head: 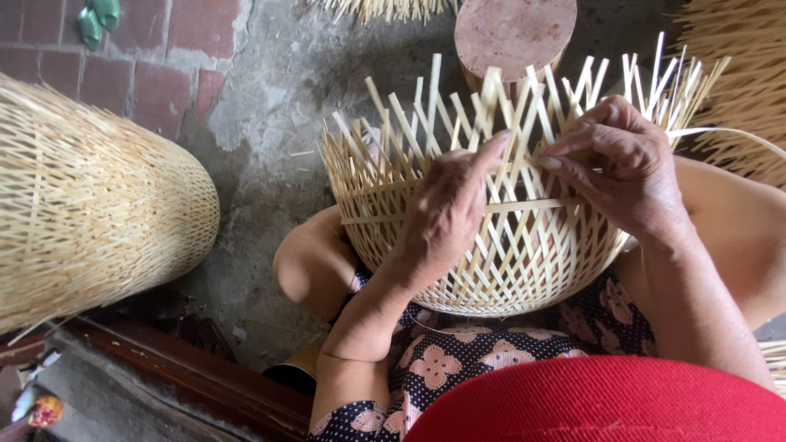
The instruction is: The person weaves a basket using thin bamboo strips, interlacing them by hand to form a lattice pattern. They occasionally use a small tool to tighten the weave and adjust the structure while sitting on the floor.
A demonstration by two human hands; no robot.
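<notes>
A half-woven bamboo basket (524,262) rests on my lap, its open lattice of pale strips fanning upward with loose ends at the top. My left hand (446,213) lies against the front of the lattice, the index finger stretched up along a strip. My right hand (626,164) pinches a thin horizontal bamboo strip (729,131) at the basket's upper right, where it threads through the upright strips. The strip trails off past my right arm.
A large finished woven bamboo basket (90,205) lies on its side at the left. A round reddish stool top (514,31) stands behind the basket. Bundles of bamboo strips (749,90) lie at the right. A dark wooden edge (180,376) runs across the lower left.
</notes>
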